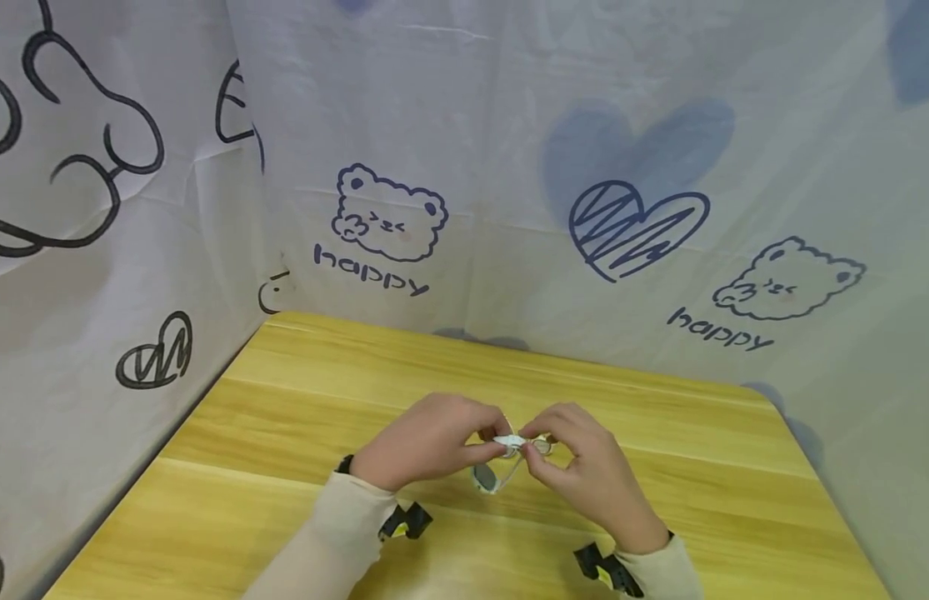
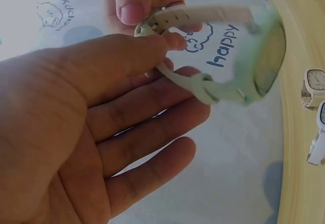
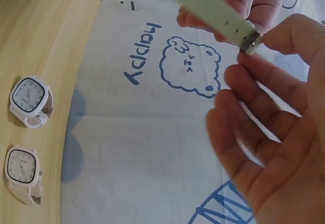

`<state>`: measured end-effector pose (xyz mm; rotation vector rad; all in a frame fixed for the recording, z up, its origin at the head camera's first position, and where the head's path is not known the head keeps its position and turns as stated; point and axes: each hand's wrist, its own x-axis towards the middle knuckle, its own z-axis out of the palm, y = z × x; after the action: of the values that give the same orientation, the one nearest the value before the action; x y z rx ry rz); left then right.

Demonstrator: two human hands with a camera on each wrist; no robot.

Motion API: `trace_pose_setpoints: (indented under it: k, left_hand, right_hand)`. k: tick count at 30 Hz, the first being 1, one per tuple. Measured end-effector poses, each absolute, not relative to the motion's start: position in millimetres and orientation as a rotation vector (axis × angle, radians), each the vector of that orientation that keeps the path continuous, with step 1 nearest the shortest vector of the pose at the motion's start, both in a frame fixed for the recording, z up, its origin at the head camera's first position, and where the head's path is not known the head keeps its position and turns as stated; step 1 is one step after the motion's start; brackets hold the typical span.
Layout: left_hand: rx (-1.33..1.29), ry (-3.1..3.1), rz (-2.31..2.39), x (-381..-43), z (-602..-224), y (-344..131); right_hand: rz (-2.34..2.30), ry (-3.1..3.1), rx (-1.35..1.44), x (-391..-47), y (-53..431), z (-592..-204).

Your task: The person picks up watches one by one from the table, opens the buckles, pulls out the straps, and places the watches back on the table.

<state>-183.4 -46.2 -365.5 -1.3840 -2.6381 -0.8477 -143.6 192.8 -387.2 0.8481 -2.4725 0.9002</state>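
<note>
A pale green wristwatch (image 2: 269, 56) hangs from both hands, its strap looped and its dial turned away from the fingers. My left hand (image 1: 437, 437) pinches the strap between thumb and forefinger near the buckle, the other fingers loosely extended in the left wrist view. On the opposite side, my right hand (image 1: 587, 462) holds the buckle end (image 3: 249, 42) with thumb and fingertip. Holes run along the strap (image 3: 218, 18) beside the dark metal buckle. In the head view the green watch's dial (image 1: 484, 477) hangs below the left fingers.
Two white watches with squarish dials, one nearer (image 3: 29, 96) and another beside it (image 3: 23, 167), stand on the wooden table (image 1: 284, 442) beyond the hands. A printed cloth (image 1: 494, 250) hangs behind the table's back edge, and another drapes along the left side.
</note>
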Motion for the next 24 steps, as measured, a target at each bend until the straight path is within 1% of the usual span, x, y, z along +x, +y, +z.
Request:
trace_pose_setpoints:
  k: [6, 12, 24]
  left_hand:
    - [-1.382, -2.691, -0.853, -182.9, -365.5, -46.6]
    - [-1.357, -2.684, -0.781, -181.2, -365.5, -42.7]
    - [-1.338, -2.686, -0.810, -179.5, -363.3, -39.5]
  right_hand:
    - [0.995, -2.532, 0.849, -143.9, 189.7, -385.0]
    - [0.983, -2.544, 0.844, -143.1, 188.5, -383.7]
    - [0.960, -2.611, 0.752, -141.5, 186.6, -383.3]
